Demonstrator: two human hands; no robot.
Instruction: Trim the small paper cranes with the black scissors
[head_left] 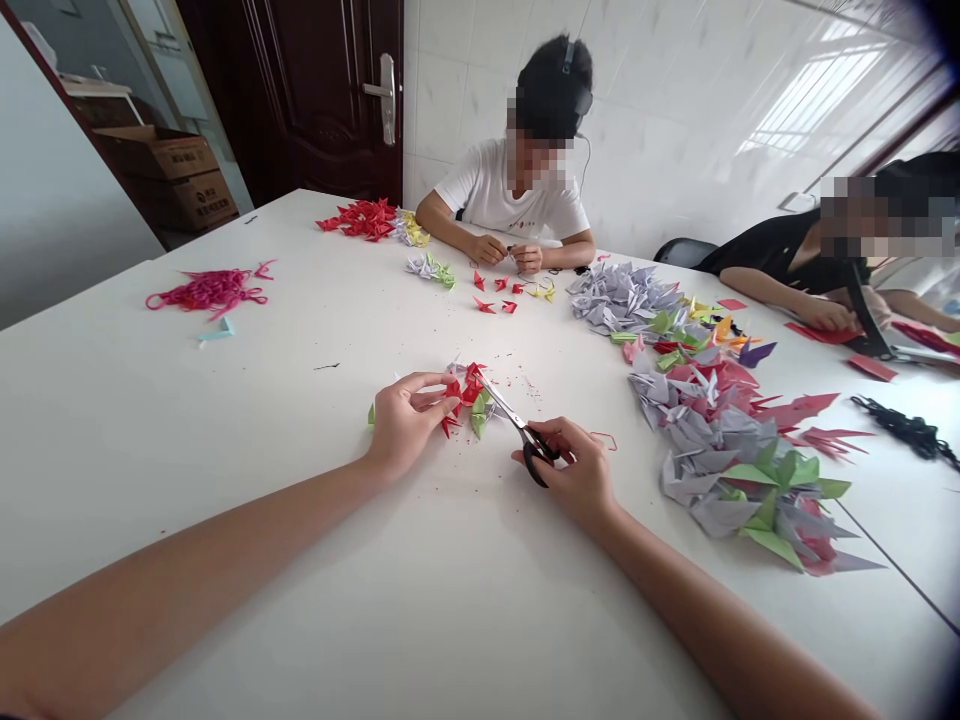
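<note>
My left hand (409, 422) pinches a small red folded paper piece (463, 392) between thumb and fingers, with its fingers curled in. My right hand (570, 465) grips black-handled scissors (534, 443) whose steel blades (501, 408) point up and left, their tips close to the red paper. Around that piece lie more folded paper shapes in red, green and pale lilac, including a green one (480, 415). Tiny red clippings (531, 388) are scattered on the white table (247, 480) near both hands. A thin red paper strip (604, 440) lies just beyond my right hand.
Large heaps of folded grey, pink and green paper (720, 440) fill the table's right side. Red paper (364, 218) and pink strips (210, 292) lie farther off. Two seated people work across the table, one with scissors (870, 320). Cardboard boxes (161, 180) stand behind.
</note>
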